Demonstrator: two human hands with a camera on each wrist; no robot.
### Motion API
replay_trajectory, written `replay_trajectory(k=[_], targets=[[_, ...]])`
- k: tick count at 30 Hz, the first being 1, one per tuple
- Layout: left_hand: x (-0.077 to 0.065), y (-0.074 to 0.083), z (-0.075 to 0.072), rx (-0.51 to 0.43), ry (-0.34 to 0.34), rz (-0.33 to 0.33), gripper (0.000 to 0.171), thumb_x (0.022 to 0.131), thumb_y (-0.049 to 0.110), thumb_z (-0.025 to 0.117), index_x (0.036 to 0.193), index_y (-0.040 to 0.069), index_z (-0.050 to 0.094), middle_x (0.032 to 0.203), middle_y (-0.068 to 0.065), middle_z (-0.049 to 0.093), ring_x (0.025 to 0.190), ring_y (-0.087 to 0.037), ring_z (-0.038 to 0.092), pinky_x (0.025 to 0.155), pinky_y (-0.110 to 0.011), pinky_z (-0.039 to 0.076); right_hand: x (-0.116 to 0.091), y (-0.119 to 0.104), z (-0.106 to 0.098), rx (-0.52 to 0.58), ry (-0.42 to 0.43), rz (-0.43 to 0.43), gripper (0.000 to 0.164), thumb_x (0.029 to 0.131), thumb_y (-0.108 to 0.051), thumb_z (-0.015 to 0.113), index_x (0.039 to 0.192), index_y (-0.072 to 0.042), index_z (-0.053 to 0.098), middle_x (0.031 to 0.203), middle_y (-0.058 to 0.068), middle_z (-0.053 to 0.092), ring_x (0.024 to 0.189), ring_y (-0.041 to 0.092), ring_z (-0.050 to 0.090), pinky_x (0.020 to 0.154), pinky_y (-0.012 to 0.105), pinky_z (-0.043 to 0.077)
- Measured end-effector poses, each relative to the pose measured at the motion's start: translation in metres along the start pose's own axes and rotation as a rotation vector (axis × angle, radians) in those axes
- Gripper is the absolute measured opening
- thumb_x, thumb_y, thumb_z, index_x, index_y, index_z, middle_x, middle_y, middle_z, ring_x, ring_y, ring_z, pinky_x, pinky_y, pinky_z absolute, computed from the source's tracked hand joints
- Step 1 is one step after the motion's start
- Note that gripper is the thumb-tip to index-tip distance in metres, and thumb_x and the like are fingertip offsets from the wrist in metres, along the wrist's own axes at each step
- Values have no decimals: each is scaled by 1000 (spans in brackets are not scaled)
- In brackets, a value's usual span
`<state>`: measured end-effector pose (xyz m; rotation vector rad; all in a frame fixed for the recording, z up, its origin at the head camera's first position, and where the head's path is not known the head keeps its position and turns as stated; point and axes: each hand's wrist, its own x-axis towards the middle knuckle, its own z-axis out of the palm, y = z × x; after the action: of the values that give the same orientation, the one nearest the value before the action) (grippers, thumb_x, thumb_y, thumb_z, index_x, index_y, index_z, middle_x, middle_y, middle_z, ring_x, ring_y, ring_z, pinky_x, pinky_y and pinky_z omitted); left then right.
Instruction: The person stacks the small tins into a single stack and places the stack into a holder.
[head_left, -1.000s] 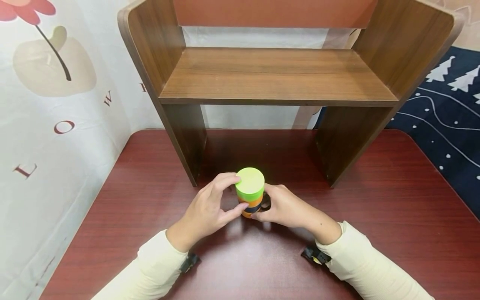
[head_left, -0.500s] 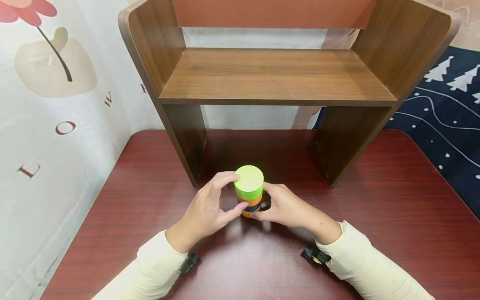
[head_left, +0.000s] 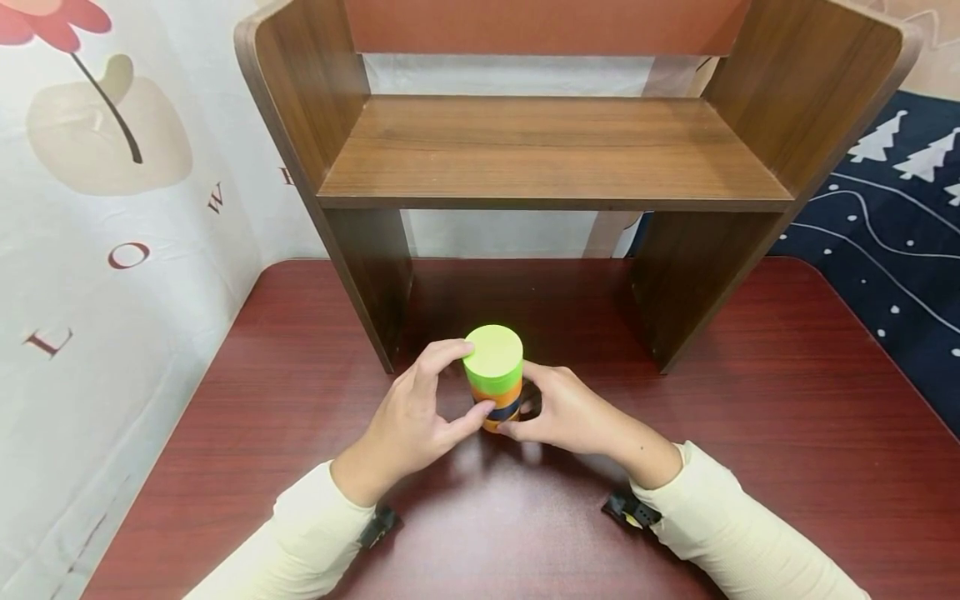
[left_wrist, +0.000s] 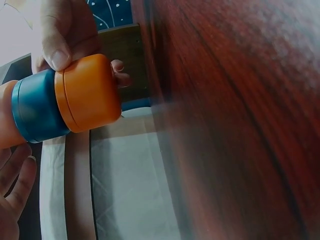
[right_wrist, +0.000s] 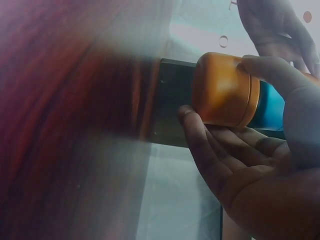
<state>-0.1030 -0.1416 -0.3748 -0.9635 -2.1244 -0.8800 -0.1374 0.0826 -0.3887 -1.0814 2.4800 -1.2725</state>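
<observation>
Both hands hold a stack of cylindrical sections (head_left: 495, 379) above the table: bright green on top, then orange, dark blue and orange. My left hand (head_left: 408, 417) grips its upper part, fingers at the green top's rim and thumb lower on the near side. Lower down, my right hand (head_left: 570, 412) grips the stack, its thumb in front. In the left wrist view, the rounded orange bottom section (left_wrist: 92, 92) sits against the blue section (left_wrist: 40, 107). The right wrist view has the right thumb across the bottom orange section (right_wrist: 222, 90), with fingers beneath; what the far fingers touch is partly hidden.
A brown wooden shelf unit (head_left: 555, 150) stands at the back of the red-brown table (head_left: 262, 400), just beyond the hands. Its two side panels reach down to the tabletop. Printed cloth (head_left: 142, 317) hangs on the left, and dark blue cloth (head_left: 862, 233) on the right.
In the head view the green top has shifted slightly left and upward, while the stack's bottom has barely moved. Both hands keep their grip, and the left fingers follow the top a little.
</observation>
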Motion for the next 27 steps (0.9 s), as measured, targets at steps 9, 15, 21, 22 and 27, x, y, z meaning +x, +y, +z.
replay_trajectory(k=[9, 15, 21, 22, 27], targets=[[-1, 0, 1, -2, 27, 13, 54, 95, 34, 62, 130, 0, 40, 120, -16, 58, 112, -28, 63, 106, -26, 45, 0, -2, 0, -7, 16, -18, 45, 78, -20, 83, 116, -17, 61, 96, -4, 70, 77, 14, 69, 71, 29, 58], [0, 1, 1, 27, 54, 54, 52, 96, 37, 60, 127, 1, 38, 122, -20, 55, 111, -29, 62, 93, -35, 53, -1, -4, 0, -15, 28, -26, 45, 78, -20, 83, 117, -17, 61, 96, -6, 70, 77, 15, 68, 71, 30, 58], [1, 1, 1, 45, 72, 82, 48, 96, 35, 60, 126, 4, 39, 123, -22, 54, 106, -29, 64, 82, -39, 56, -1, -5, 0, 2, 25, -26, 46, 78, -19, 83, 118, -17, 61, 99, -5, 70, 78, 15, 69, 72, 31, 59], [1, 1, 0, 49, 75, 90, 48, 96, 34, 60, 126, 4, 39, 123, -22, 54, 106, -29, 64, 81, -39, 56, -1, -6, 0, 4, 24, -25, 46, 78, -19, 83, 118, -16, 61, 99, -5, 70, 78, 14, 69, 73, 31, 59], [2, 0, 0, 63, 92, 128, 45, 96, 31, 60, 125, 3, 40, 125, -24, 53, 105, -30, 64, 79, -39, 57, -2, -6, -1, 2, 23, -26, 47, 78, -19, 83, 119, -16, 60, 100, -5, 70, 79, 13, 69, 73, 31, 59]])
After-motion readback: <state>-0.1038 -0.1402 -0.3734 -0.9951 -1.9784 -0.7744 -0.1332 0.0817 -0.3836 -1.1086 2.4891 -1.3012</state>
